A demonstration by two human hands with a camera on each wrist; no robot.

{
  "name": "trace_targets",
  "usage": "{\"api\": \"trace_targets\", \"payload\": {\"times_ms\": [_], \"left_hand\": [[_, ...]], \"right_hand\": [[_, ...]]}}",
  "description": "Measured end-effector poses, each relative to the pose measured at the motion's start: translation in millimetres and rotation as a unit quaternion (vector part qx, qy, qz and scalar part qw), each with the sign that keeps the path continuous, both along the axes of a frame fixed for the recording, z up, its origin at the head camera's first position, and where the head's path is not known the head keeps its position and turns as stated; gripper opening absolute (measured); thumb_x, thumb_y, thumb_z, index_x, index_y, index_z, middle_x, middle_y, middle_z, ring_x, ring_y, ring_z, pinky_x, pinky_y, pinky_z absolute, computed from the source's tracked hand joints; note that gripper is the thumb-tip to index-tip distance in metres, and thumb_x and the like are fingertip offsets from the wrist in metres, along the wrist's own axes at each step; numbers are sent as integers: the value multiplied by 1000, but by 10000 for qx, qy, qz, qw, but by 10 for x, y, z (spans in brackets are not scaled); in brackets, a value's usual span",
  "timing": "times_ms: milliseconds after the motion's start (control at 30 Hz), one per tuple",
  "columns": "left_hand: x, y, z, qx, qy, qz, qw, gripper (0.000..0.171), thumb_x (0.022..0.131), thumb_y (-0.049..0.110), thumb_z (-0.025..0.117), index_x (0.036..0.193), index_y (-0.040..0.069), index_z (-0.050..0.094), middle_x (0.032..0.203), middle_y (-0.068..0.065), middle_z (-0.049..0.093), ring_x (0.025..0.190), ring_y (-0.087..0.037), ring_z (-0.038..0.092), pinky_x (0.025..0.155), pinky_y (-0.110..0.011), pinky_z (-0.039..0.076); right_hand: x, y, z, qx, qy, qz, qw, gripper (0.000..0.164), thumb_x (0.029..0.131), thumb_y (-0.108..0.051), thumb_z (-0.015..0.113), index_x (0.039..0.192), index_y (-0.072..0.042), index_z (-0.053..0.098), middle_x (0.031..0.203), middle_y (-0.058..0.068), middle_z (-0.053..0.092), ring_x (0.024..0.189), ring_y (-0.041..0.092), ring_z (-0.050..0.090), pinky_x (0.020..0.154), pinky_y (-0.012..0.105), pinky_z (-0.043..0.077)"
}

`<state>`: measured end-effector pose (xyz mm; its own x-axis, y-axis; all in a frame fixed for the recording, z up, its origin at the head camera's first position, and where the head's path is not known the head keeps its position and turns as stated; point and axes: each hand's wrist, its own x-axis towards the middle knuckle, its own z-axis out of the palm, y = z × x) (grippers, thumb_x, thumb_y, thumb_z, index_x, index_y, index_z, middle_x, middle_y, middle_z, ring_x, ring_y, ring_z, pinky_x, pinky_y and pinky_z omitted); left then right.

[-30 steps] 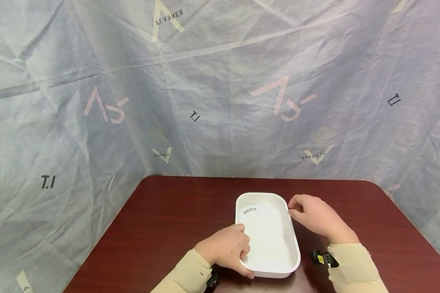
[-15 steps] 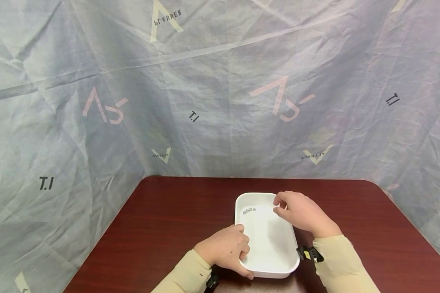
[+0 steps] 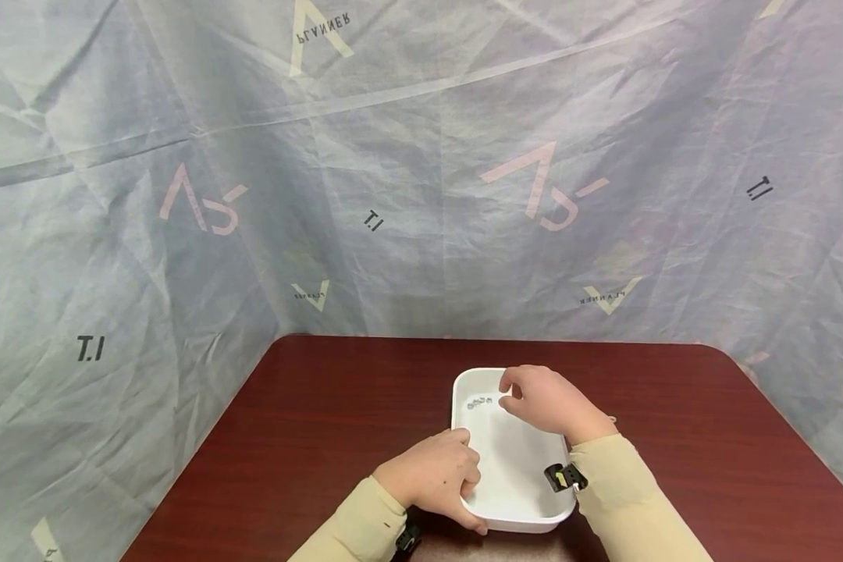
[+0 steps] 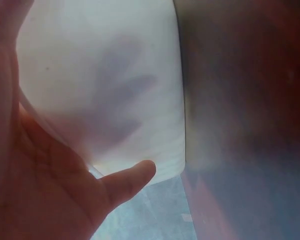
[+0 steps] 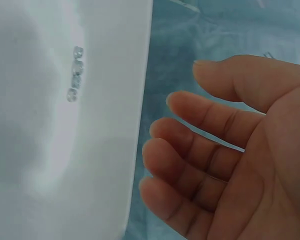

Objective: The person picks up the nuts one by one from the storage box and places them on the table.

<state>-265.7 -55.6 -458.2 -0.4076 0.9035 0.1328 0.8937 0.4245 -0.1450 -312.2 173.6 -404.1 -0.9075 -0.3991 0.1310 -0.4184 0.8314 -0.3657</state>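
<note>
A white rounded tray [image 3: 509, 468] lies on the table in the head view. My left hand [image 3: 432, 478] grips its near left edge, fingers curled over the rim and thumb outside. In the left wrist view, dark finger shapes show faintly through the pale wall of the tray [image 4: 90, 65]. Several small clear bead-like pieces [image 5: 76, 75] lie in a short row at the tray's far left end. My right hand [image 3: 549, 402] hovers over the tray's far right part, its fingers loosely bent. Nothing shows between those fingers in the right wrist view.
A dark red wooden table [image 3: 351, 406] spreads around the tray. Grey printed cloth [image 3: 421, 257] hangs behind it and at both sides. A black strapped device [image 3: 565, 477] on the right wrist hangs over the tray's near right side.
My right hand has moved left, from beside the tray's right rim to above its inside, close to the clear pieces. The left hand and tray have stayed in place.
</note>
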Motion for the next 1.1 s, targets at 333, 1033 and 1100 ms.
{"api": "trace_targets", "payload": {"times_ms": [333,1033,1100], "left_hand": [[6,7,8,-2,98,-31,9999,55,70,77,72,50,32,47,59,23,37,68,-5,33,65,-17,30],[9,-4,-14,172,213,-83,9996,56,67,77,74,50,32,45,59,23,35,67,-5,32,63,-16,28],[10,-2,-16,159,167,-67,9997,56,68,77,74,50,32,46,59,23,35,68,-5,32,63,-16,28]], "right_hand": [[-190,-152,-202,208,-207,67,9995,17,89,-19,72,105,-10,72,82,-4,64,73,13,56,73,38,49],[-294,-282,-505,684,-178,198,9973,8,83,-9,67,90,-12,69,74,-5,56,64,15,47,66,34,45],[-296,-280,-520,728,-176,184,9970,8,84,-9,66,90,-12,69,76,-5,57,65,15,48,66,34,46]]}}
